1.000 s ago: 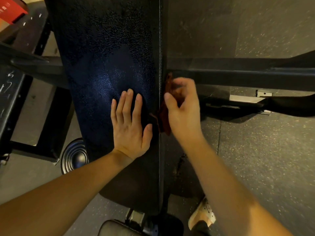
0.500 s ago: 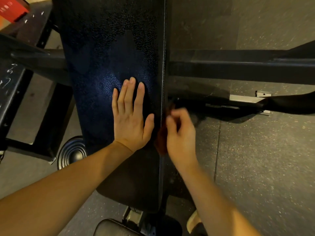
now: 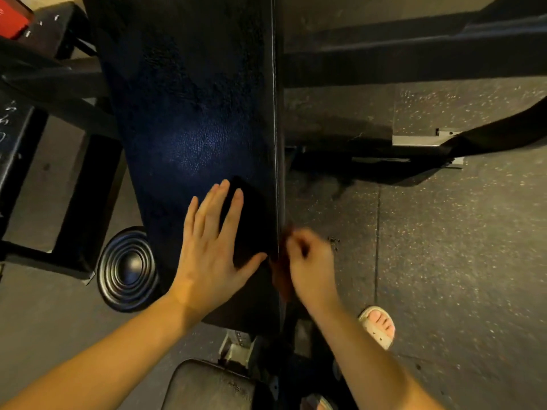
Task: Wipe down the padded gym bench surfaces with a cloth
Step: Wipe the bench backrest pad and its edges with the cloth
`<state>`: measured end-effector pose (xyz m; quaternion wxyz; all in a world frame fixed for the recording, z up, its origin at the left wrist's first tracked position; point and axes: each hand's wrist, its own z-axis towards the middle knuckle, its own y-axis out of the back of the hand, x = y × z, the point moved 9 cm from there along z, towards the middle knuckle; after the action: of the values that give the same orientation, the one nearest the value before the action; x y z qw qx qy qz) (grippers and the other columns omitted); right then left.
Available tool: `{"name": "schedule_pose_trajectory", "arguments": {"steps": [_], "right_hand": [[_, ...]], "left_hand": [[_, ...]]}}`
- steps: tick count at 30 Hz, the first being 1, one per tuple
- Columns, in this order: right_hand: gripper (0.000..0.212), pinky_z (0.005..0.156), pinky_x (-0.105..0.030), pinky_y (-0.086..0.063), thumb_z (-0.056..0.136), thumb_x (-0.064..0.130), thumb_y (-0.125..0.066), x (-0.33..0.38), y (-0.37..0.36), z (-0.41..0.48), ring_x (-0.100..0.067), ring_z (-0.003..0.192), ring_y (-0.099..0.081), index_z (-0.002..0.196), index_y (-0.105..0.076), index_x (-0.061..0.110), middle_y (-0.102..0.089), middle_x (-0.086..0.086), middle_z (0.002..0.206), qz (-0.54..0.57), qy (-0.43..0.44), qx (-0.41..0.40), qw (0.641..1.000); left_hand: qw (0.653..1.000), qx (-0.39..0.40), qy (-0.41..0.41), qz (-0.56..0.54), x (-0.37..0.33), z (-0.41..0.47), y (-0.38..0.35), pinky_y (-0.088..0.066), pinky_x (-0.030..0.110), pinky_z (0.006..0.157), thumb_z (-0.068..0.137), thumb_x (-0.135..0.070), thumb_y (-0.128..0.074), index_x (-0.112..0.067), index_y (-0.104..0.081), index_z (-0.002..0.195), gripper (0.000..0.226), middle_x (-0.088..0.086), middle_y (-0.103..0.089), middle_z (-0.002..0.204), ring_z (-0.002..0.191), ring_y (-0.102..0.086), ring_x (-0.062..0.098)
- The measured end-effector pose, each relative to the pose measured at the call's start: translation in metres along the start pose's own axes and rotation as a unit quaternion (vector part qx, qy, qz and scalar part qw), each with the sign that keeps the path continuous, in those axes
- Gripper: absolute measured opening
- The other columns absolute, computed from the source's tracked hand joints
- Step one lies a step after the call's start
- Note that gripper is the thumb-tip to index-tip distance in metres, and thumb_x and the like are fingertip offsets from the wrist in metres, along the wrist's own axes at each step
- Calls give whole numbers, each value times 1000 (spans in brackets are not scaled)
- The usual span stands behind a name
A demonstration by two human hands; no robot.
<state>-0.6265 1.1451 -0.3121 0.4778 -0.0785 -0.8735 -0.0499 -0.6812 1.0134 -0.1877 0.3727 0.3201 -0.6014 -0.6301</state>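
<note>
The long black padded bench back [image 3: 189, 108] runs up the middle of the view, with a shiny patch near its centre. My left hand [image 3: 211, 247] lies flat on the pad near its lower right, fingers straight. My right hand [image 3: 310, 264] is at the pad's right side edge and grips a dark red cloth [image 3: 281, 276], pressing it against that edge. Most of the cloth is hidden behind the hand and in shadow. The bench seat pad [image 3: 213, 389] shows at the bottom.
Black steel frame beams [image 3: 414, 54] cross behind the bench on the right and left. A round black weight plate [image 3: 127, 269] lies on the floor at the left. My sandalled foot [image 3: 379, 325] stands on the speckled rubber floor [image 3: 458, 261].
My right hand has slid the cloth down the pad's right edge toward me. My left hand has stayed flat on the pad.
</note>
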Motion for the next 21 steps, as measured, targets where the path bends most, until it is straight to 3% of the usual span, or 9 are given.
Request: {"name": "schedule_pose_trajectory", "arguments": {"steps": [3, 5, 7, 9, 11, 14, 16, 18, 21], "right_hand": [[16, 88, -40, -59, 103, 20, -53, -33, -6, -21, -12, 95, -70, 104, -66, 30, -69, 5, 100, -46, -87, 51, 994], [17, 78, -21, -52, 103, 17, -54, 18, 3, 3, -2, 91, -66, 103, -63, 31, -65, 11, 96, -14, -18, 16, 1000], [19, 81, -16, -50, 103, 15, -55, 89, 17, 25, 3, 93, -64, 109, -66, 30, -67, 14, 100, 22, 94, -23, 995], [21, 91, -22, -54, 103, 15, -55, 114, 22, 29, -2, 102, -67, 116, -69, 22, -70, 6, 109, 69, 166, -62, 982], [23, 96, -29, -55, 102, 16, -56, 78, 14, 9, -3, 108, -66, 121, -66, 24, -69, 6, 115, 64, 160, -82, 982], [23, 96, -36, -57, 101, 17, -57, -37, -7, -41, -2, 106, -66, 115, -63, 35, -67, 13, 112, 21, 24, -39, 999], [24, 101, -39, -55, 102, 19, -56, -85, -14, -65, -4, 110, -64, 121, -64, 31, -66, 12, 116, -37, -57, -2, 998], [25, 97, -44, -57, 103, 19, -54, -79, -15, -51, -12, 107, -68, 125, -63, 28, -67, 5, 116, -16, -72, -2, 997], [27, 90, -40, -60, 104, 17, -51, -2, -3, -6, -14, 99, -71, 127, -64, 22, -69, 1, 114, 63, 30, -24, 997]], "left_hand": [[998, 52, 6, 30, -2, -5, -17, -17, 59, 126, 76, -63, -76, -5, -17, 162, 120, 18, -8, 170, 159, -5, 32], [998, 53, 12, 13, -1, -4, -20, -16, 58, 126, 75, -61, -78, -5, -15, 163, 122, 17, -6, 171, 159, -3, 32], [999, 46, 12, 7, 0, -4, -21, -18, 59, 125, 76, -64, -74, -4, -16, 162, 120, 18, -7, 170, 159, -4, 32], [999, 44, 16, -1, 1, -4, -22, -18, 59, 125, 77, -66, -70, -5, -16, 162, 118, 18, -7, 170, 159, -4, 32], [998, 44, 23, -25, 2, -4, -23, -14, 58, 126, 76, -62, -71, -6, -16, 163, 117, 17, -6, 171, 159, -1, 31], [997, 56, 30, -33, 2, -4, -24, -8, 55, 128, 76, -59, -75, -9, -13, 164, 118, 13, -2, 171, 159, 4, 28], [998, 54, 29, -30, 1, -4, -25, -7, 54, 128, 75, -59, -78, -11, -10, 164, 122, 13, 0, 171, 159, 6, 27], [998, 51, 26, -22, 0, -4, -26, -7, 55, 128, 76, -59, -79, -9, -8, 164, 123, 14, 1, 171, 159, 6, 29], [998, 47, 25, -18, -1, -6, -26, -9, 57, 127, 77, -58, -76, -7, -7, 164, 122, 17, 1, 171, 159, 5, 31]]}}
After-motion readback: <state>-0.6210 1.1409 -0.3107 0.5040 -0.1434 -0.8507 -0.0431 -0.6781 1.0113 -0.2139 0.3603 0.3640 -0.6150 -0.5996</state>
